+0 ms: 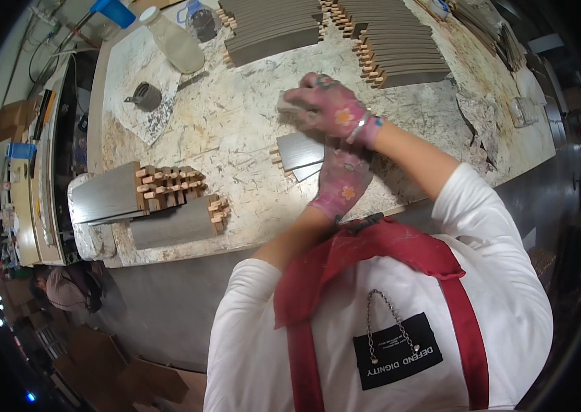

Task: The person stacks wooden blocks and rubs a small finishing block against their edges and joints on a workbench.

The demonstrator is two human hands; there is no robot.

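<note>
My left hand (pixel 342 182), in a pink flowered glove, rests against the right side of a small grey board (pixel 301 150) and grips it there; its fingertips are hidden. Light wooden pegs stick out of that board's left edge, and a paler edge shows beneath it. Crossing above the left wrist, my right hand (pixel 330 108) wears a matching glove, its fingers curled together beyond the board. Something pale grey shows at those fingers, too blurred to name.
Stacked grey boards with pegs stand at the table's back (pixel 273 44), back right (pixel 403 58) and front left (pixel 108 192). A metal cup (pixel 145 97), a cloudy plastic bottle (pixel 173 42) and a blue-handled jug (pixel 201 20) stand at the back left. Another person (pixel 71 288) is beyond the left edge.
</note>
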